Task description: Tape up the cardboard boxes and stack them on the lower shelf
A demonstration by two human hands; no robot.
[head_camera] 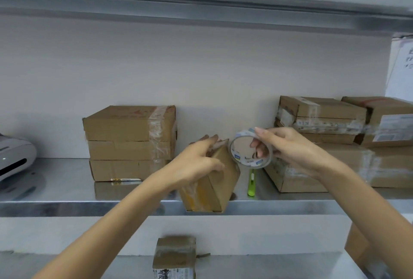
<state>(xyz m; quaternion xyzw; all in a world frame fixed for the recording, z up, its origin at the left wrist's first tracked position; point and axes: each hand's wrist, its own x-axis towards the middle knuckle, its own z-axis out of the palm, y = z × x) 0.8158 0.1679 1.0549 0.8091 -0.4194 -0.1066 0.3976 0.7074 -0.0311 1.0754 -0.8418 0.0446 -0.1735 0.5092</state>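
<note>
A steel shelf (67, 191) is running across the view, with a lower shelf (268, 265) showing beneath it. On the right of the steel shelf a pile of taped cardboard boxes (324, 167) is sitting against the wall. Left of centre a stack of three boxes (129, 142) is standing, with clear tape running down its right side. A white device (15, 155) is lying at the far left edge.

At the front lip of the steel shelf, between stack and pile, a small box (214, 187) is leaning tilted, its lower end overhanging the edge. The left hand (196, 164) is gripping its top, fingers curled over the upper end. On the lower shelf another taped box (174, 256) is sitting.

The right hand (290, 149) is pinching a tape roll (250, 162), held upright just beside the small box's top. A green utility knife (252, 183) is lying on the steel shelf below the roll.
</note>
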